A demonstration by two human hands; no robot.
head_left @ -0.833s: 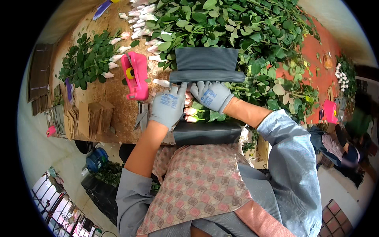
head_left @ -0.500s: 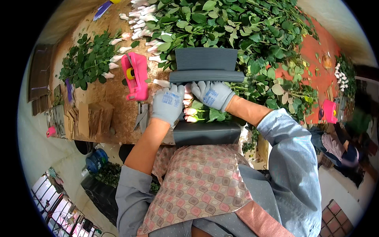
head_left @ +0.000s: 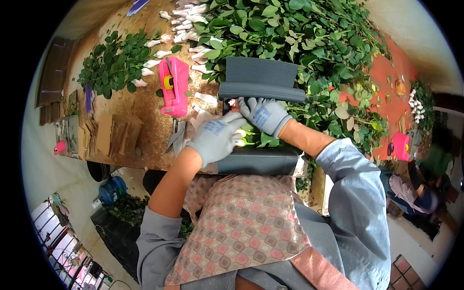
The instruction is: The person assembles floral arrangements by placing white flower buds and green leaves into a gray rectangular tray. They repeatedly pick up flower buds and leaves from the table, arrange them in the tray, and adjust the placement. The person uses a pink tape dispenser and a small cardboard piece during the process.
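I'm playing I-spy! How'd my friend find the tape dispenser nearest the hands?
On the brown tabletop, look between the small leafy bunch and the dark ribbed mat. The tape dispenser there is bright pink with a yellow roll, unlike the pale buds and green leaves nearby.

Pale pink rose blooms partly hidden beneath two hands
The grey-gloved left hand and grey-gloved right hand cover enough blooms that their number cannot be told; the upper edge crops the large heap of green leafy stems and a flat purple strip; at right, a co-worker in a pink apron is blurred.
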